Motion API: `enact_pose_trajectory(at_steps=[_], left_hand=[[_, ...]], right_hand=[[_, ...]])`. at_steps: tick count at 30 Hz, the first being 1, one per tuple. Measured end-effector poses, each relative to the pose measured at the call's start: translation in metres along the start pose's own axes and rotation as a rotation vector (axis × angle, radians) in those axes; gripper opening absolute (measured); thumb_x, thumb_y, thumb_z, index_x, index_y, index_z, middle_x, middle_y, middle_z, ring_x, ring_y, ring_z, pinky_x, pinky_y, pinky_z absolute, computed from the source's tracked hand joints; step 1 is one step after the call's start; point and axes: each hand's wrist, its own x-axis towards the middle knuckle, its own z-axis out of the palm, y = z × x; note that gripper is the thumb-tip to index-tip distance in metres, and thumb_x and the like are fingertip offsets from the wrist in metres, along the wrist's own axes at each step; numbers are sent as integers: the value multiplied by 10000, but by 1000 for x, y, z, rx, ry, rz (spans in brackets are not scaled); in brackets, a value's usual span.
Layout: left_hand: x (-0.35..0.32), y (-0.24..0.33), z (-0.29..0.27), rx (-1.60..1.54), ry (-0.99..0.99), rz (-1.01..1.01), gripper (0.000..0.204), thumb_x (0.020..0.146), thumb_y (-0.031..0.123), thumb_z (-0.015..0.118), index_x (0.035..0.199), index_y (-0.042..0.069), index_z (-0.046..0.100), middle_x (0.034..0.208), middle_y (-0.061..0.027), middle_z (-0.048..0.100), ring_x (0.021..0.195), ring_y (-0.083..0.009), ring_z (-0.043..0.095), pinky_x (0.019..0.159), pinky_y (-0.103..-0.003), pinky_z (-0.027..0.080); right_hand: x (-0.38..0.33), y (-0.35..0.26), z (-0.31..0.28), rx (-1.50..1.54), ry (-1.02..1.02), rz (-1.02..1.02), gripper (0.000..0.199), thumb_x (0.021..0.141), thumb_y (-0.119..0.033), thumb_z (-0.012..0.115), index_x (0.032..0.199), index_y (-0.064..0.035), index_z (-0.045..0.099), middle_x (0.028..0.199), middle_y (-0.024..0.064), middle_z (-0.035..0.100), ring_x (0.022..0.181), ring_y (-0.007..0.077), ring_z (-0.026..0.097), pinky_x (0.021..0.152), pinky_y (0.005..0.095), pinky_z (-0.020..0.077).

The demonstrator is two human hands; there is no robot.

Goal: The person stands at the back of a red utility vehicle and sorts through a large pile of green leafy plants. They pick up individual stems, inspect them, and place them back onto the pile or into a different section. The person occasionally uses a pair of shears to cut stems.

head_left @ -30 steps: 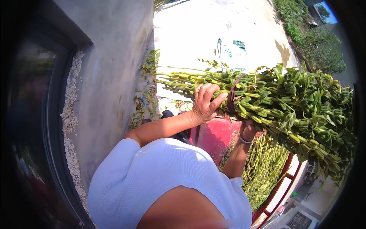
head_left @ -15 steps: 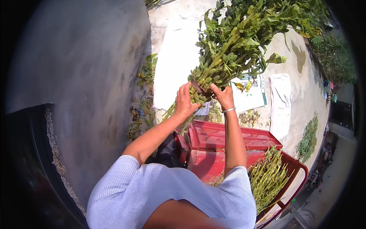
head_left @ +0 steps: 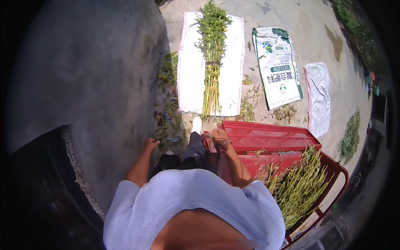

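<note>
The fingers of the left hand (head_left: 151,144) are curled shut on nothing, the fist hanging free beside the grey wall (head_left: 83,83), the arm bent at the elbow and held out from the body; the fingers of the right hand (head_left: 219,135) are closed on the near corner of the red cart (head_left: 266,141), the wrist wearing a thin bracelet, the forearm running straight down to the shoulder.

Along the foot of the wall lie loose green scraps (head_left: 168,104); just right of them a white sack (head_left: 231,62) is spread flat on the concrete ground (head_left: 291,16), and on it lies a tied bundle of green stalks (head_left: 211,54), leafy tops away from the person, bare stems toward the feet; it is well apart from both hands; a white shoe (head_left: 196,124) stands at the sack's near edge.

Further right a printed white and green sack (head_left: 277,66) lies flat with nothing on it; beside it a plain white cloth (head_left: 318,96); the red cart holds a heap of cut green stalks (head_left: 298,187) in its right part; its flat red panel carries only a few stray bits; a small green pile (head_left: 350,133) lies on the ground at the far right.
</note>
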Motion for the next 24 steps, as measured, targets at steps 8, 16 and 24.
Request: enact_pose_trajectory(at_steps=[8, 16, 24], left_hand=[[-14, -9, 5, -90, -103, 121, 336, 653, 381, 725, 713, 53, 687, 696, -109, 662, 679, -234, 644, 665, -367, 493], [27, 97, -13, -197, -132, 669, 259, 722, 269, 687, 826, 33, 670, 710, -75, 663, 638, -175, 632, 610, -321, 491], [28, 53, 5, 38, -420, 551, 203, 779, 181, 657, 827, -12, 615, 656, -94, 612, 567, -173, 587, 442, -292, 459]], right_hand=[[-89, 11, 17, -3, 220, 85, 173, 811, -168, 644, 859, -8, 602, 636, 20, 585, 534, 77, 556, 435, 225, 433], [-240, 110, 72, 468, 706, 130, 87, 811, -111, 620, 808, -27, 599, 686, 46, 610, 531, 114, 564, 458, 265, 460], [-385, 329, 206, -119, 841, 733, 367, 773, -374, 616, 848, -19, 676, 876, 179, 653, 754, 298, 633, 696, 380, 494]])
